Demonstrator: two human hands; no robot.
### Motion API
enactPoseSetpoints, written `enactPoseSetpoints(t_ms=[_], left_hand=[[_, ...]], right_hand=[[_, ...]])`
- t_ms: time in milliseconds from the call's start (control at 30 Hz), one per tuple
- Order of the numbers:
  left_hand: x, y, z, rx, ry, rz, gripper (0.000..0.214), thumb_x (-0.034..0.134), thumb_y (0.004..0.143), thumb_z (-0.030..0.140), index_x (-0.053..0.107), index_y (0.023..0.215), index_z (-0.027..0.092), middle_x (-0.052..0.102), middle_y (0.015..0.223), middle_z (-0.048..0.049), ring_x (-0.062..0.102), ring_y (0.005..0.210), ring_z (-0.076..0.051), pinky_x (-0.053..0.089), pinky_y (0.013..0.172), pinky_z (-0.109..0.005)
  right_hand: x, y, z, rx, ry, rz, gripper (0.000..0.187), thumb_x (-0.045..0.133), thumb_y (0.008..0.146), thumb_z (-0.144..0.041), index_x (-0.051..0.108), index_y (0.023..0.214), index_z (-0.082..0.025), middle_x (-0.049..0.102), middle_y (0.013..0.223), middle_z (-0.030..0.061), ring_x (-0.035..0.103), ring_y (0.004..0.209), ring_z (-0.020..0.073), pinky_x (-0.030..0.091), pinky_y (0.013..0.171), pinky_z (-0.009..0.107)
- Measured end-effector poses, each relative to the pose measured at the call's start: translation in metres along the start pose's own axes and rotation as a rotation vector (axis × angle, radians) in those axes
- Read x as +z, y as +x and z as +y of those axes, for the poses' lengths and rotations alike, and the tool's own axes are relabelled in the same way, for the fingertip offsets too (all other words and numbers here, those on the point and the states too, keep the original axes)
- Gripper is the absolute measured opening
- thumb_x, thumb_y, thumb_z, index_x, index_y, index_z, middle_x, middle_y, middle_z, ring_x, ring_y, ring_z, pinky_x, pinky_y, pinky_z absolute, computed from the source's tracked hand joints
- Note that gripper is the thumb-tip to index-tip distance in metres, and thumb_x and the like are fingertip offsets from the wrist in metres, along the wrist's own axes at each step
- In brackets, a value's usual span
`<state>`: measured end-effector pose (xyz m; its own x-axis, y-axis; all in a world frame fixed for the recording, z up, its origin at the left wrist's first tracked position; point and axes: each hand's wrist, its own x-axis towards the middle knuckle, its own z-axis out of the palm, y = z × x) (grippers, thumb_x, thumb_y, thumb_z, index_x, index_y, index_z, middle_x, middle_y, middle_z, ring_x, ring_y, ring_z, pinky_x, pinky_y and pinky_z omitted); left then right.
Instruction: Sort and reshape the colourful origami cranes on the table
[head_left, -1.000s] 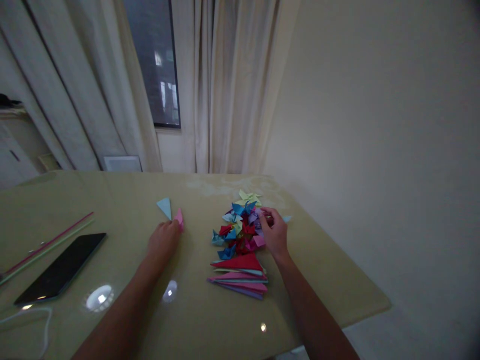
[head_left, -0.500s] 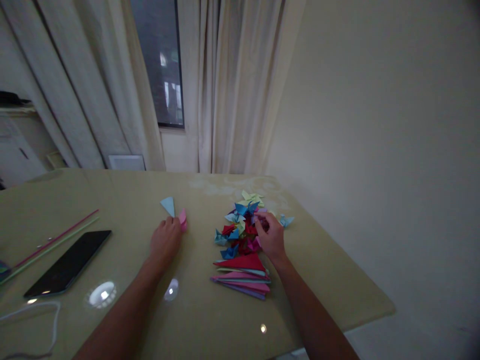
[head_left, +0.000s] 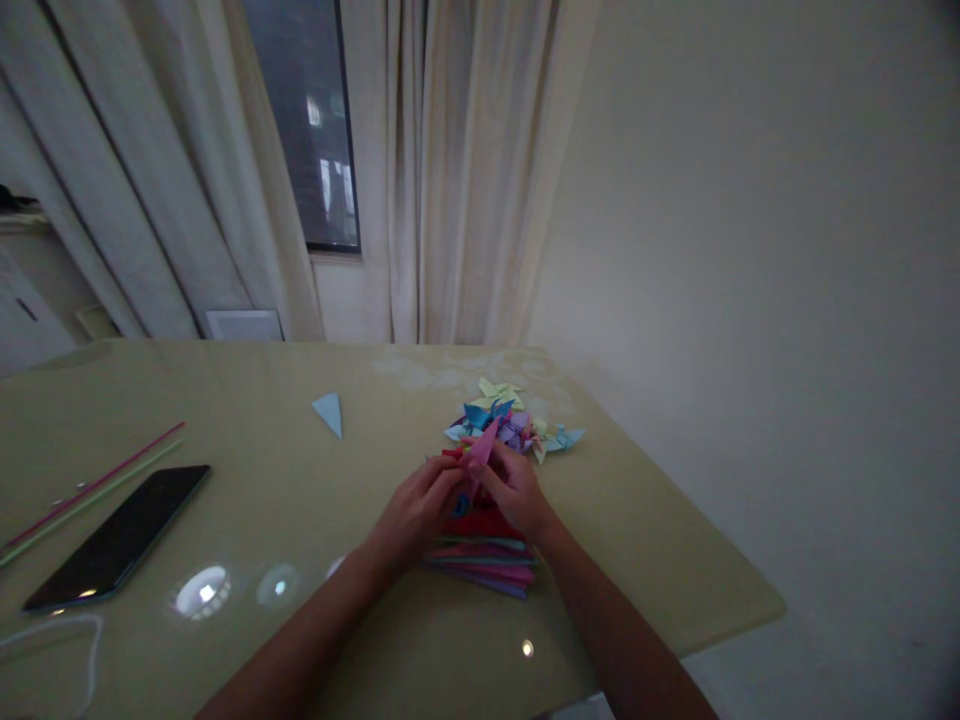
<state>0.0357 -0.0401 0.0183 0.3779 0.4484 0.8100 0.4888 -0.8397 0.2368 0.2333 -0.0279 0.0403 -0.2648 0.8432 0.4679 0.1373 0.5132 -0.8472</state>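
Note:
My left hand [head_left: 414, 510] and my right hand [head_left: 514, 490] meet above a stack of flat coloured paper triangles [head_left: 484, 570]. Both are pinched on a pink folded paper piece [head_left: 480, 447] that points up between them. Just beyond my hands lies a heap of small folded paper pieces [head_left: 502, 420] in blue, purple, green and red. A single light blue paper triangle [head_left: 328, 412] lies alone on the table to the left.
A black phone [head_left: 112, 540] lies at the left on the yellowish table [head_left: 315, 620], beside two thin sticks [head_left: 90, 497], pink and green. A white cable [head_left: 52, 640] curls at the front left. Curtains, a window and a wall stand behind.
My left hand has carried the pink folded piece from beside the blue triangle rightward. My right hand has drawn back from the heap, and both now meet on that piece.

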Motion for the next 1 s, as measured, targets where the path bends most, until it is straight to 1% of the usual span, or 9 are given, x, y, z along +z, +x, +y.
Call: enactPoseSetpoints(t_ms=[200, 267, 367, 433, 533, 700, 833, 933, 1000], left_hand=[[-0.002, -0.003, 0.001, -0.083, -0.044, -0.176, 0.02, 0.046, 0.108, 0.024, 0.064, 0.102, 0.02, 0.07, 0.092, -0.0064, 0.067, 0.083, -0.016, 0.056, 0.08, -0.028], [-0.004, -0.005, -0.005, -0.078, -0.043, -0.328, 0.024, 0.047, 0.108, 0.028, 0.067, 0.096, 0.021, 0.07, 0.085, -0.0044, 0.066, 0.077, -0.016, 0.053, 0.075, -0.027], [-0.004, -0.007, -0.012, -0.045, -0.054, -0.503, 0.023, 0.055, 0.105, 0.037, 0.072, 0.103, 0.022, 0.071, 0.094, -0.0063, 0.067, 0.087, -0.018, 0.052, 0.078, -0.029], [-0.004, -0.009, -0.013, -0.063, -0.069, -0.545, 0.025, 0.06, 0.102, 0.042, 0.074, 0.11, 0.023, 0.07, 0.102, -0.0079, 0.067, 0.094, -0.02, 0.052, 0.082, -0.03], [-0.004, -0.009, -0.01, -0.096, -0.104, -0.582, 0.026, 0.067, 0.097, 0.047, 0.077, 0.1, 0.022, 0.069, 0.103, -0.008, 0.066, 0.094, -0.022, 0.051, 0.082, -0.032], [-0.008, -0.003, -0.007, -0.134, -0.222, -0.564, 0.027, 0.058, 0.1, 0.042, 0.077, 0.101, 0.022, 0.07, 0.099, -0.0075, 0.065, 0.096, -0.022, 0.051, 0.086, -0.033], [-0.027, -0.002, -0.039, -0.378, -0.021, -0.408, 0.035, 0.042, 0.102, 0.029, 0.074, 0.089, 0.019, 0.07, 0.09, -0.0086, 0.066, 0.09, -0.022, 0.052, 0.085, -0.033], [-0.048, -0.015, -0.079, -0.653, 0.431, -0.261, 0.036, 0.041, 0.1, 0.029, 0.072, 0.113, 0.017, 0.073, 0.119, -0.015, 0.066, 0.113, -0.029, 0.05, 0.101, -0.043], [-0.06, -0.029, -0.101, -0.776, 0.641, -0.292, 0.047, 0.039, 0.102, 0.032, 0.06, 0.14, 0.014, 0.058, 0.152, -0.0191, 0.054, 0.137, -0.036, 0.044, 0.11, -0.053]], right_hand=[[-0.015, 0.007, 0.005, 0.108, 0.008, 0.148, 0.045, 0.069, 0.094, -0.059, 0.079, 0.109, -0.018, 0.074, 0.087, 0.0045, 0.066, 0.074, 0.0203, 0.053, 0.066, 0.029], [-0.024, 0.01, 0.005, 0.126, 0.027, 0.113, 0.045, 0.075, 0.088, -0.061, 0.077, 0.103, -0.018, 0.072, 0.084, 0.0032, 0.064, 0.072, 0.0198, 0.052, 0.064, 0.028], [-0.032, 0.012, 0.001, 0.104, -0.033, 0.028, 0.044, 0.072, 0.089, -0.063, 0.074, 0.088, -0.019, 0.067, 0.075, 0.0005, 0.059, 0.067, 0.017, 0.048, 0.061, 0.026], [-0.034, 0.012, -0.002, 0.078, -0.107, -0.024, 0.046, 0.065, 0.095, -0.062, 0.075, 0.082, -0.018, 0.064, 0.07, -0.0002, 0.056, 0.064, 0.0155, 0.045, 0.06, 0.025], [-0.033, 0.01, -0.004, 0.035, -0.167, -0.076, 0.043, 0.068, 0.095, -0.058, 0.08, 0.082, -0.019, 0.067, 0.072, 0.0009, 0.058, 0.067, 0.0161, 0.045, 0.063, 0.026], [-0.032, 0.006, -0.005, -0.041, -0.171, -0.068, 0.034, 0.081, 0.086, -0.055, 0.084, 0.084, -0.021, 0.068, 0.074, 0.0029, 0.059, 0.067, 0.0174, 0.044, 0.062, 0.028], [-0.03, 0.002, -0.009, -0.101, -0.232, -0.16, 0.03, 0.081, 0.088, -0.051, 0.084, 0.085, -0.022, 0.067, 0.075, 0.0034, 0.059, 0.068, 0.0173, 0.046, 0.063, 0.028], [-0.023, -0.002, -0.012, -0.135, -0.321, -0.324, 0.022, 0.077, 0.093, -0.042, 0.083, 0.085, -0.022, 0.068, 0.077, 0.0038, 0.062, 0.07, 0.0174, 0.047, 0.065, 0.027], [-0.016, -0.004, -0.012, -0.159, -0.369, -0.418, 0.017, 0.076, 0.093, -0.035, 0.082, 0.084, -0.021, 0.069, 0.079, 0.0035, 0.063, 0.071, 0.0165, 0.046, 0.065, 0.026]])
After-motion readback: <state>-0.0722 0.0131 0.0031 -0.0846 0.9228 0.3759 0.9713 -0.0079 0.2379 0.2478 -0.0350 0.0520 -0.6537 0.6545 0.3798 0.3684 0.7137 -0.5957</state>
